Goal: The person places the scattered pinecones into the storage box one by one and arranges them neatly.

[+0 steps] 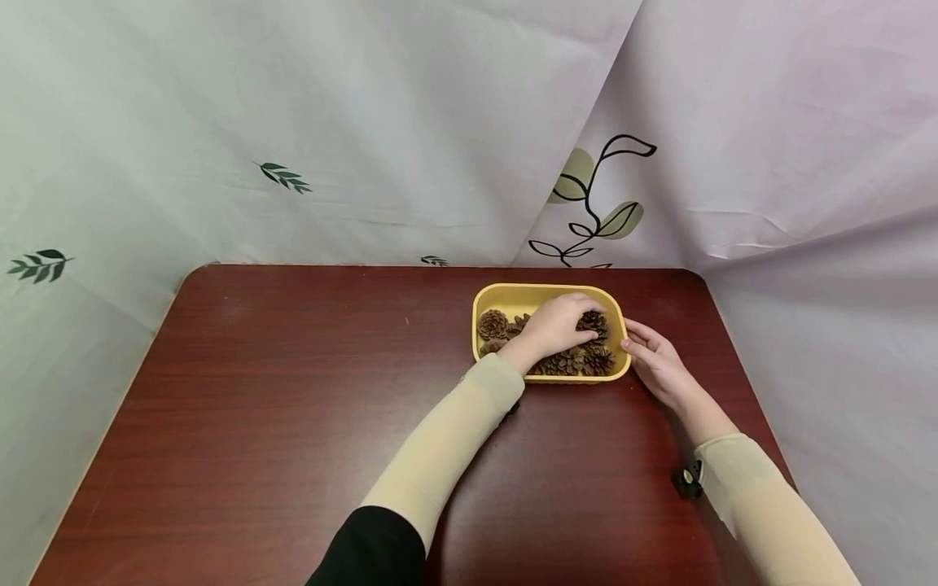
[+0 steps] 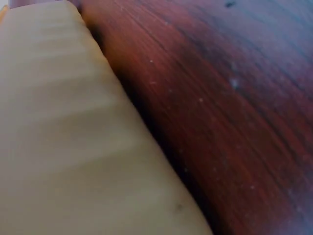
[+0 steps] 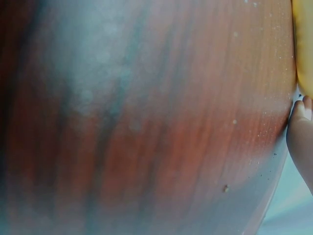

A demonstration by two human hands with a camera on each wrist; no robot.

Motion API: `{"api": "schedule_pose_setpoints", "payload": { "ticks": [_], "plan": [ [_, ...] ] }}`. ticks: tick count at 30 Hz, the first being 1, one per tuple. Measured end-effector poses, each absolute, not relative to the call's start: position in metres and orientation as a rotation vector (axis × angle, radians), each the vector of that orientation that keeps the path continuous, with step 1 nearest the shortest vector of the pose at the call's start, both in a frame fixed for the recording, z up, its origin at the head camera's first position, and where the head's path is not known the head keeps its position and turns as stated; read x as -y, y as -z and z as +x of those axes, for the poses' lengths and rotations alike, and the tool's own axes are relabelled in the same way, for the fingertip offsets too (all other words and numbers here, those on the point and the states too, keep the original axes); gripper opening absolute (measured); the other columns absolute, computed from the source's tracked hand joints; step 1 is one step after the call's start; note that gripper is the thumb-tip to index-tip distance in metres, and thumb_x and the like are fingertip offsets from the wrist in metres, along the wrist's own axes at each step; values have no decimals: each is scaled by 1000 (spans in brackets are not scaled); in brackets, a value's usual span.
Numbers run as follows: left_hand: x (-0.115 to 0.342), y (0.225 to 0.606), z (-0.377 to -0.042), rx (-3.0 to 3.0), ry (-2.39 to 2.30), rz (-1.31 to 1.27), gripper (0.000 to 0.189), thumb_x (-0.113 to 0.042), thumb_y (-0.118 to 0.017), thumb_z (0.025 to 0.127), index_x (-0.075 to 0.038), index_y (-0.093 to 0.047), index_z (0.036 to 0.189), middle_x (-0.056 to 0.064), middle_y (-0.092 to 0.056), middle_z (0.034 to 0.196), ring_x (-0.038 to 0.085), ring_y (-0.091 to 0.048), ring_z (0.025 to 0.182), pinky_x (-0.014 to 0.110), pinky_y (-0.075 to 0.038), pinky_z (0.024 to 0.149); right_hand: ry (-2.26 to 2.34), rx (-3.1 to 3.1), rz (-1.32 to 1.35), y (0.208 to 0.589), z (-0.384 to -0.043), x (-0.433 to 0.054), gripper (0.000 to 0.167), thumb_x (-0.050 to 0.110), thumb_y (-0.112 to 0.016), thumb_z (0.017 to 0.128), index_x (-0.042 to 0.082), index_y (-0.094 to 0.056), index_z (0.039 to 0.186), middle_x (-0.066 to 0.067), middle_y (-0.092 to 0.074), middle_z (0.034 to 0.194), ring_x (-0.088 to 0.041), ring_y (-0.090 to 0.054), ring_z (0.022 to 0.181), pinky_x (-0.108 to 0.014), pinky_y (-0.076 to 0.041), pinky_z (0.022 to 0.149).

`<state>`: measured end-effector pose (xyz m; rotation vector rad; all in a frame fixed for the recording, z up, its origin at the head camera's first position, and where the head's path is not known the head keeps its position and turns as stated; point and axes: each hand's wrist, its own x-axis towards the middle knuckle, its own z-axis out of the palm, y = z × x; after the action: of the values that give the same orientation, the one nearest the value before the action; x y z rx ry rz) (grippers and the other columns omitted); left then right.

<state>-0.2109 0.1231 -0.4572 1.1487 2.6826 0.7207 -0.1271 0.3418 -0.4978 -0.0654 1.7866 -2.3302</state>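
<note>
A yellow plastic tray holds several brown pine cones. My left hand reaches into it from the front left, thumb and fingers curled around a dark pine cone near the right end. The palm and wrist cover some of the other cones. At the tray's right end, my right hand touches the outer wall and rim with its thumb and fairly straight fingers. In the right wrist view, the fingertips of this hand meet the yellow wall. The left wrist view shows mostly sleeve, with the left hand out of sight.
The tray stands on a reddish-brown wooden table, near its back edge and right of the middle. A pale curtain with leaf prints hangs behind the table and along its sides. A small black device sits at the right wrist.
</note>
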Motion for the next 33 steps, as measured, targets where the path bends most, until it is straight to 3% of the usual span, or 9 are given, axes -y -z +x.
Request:
{"api": "schedule_pose_setpoints", "payload": {
  "ticks": [23,33],
  "plan": [
    [-113,458,-215,-2603,-817,1200,47,-25,-71,104,-16,-61,149,1,-62,154,17,-54,147,29,-38,128,2367,-1762,-48,499,-127,-339,40,-7,-47,108,22,-67,128,10,-75,124,-2,-70,113,-15,-57,95],
    [-97,451,-216,-2576,-875,1224,43,-26,-69,105,-14,-63,146,2,-63,152,17,-54,146,28,-39,127,2400,-1742,-54,493,-125,-340,42,-8,-47,107,18,-65,135,9,-73,132,-2,-68,121,-16,-56,99]
  ]
}}
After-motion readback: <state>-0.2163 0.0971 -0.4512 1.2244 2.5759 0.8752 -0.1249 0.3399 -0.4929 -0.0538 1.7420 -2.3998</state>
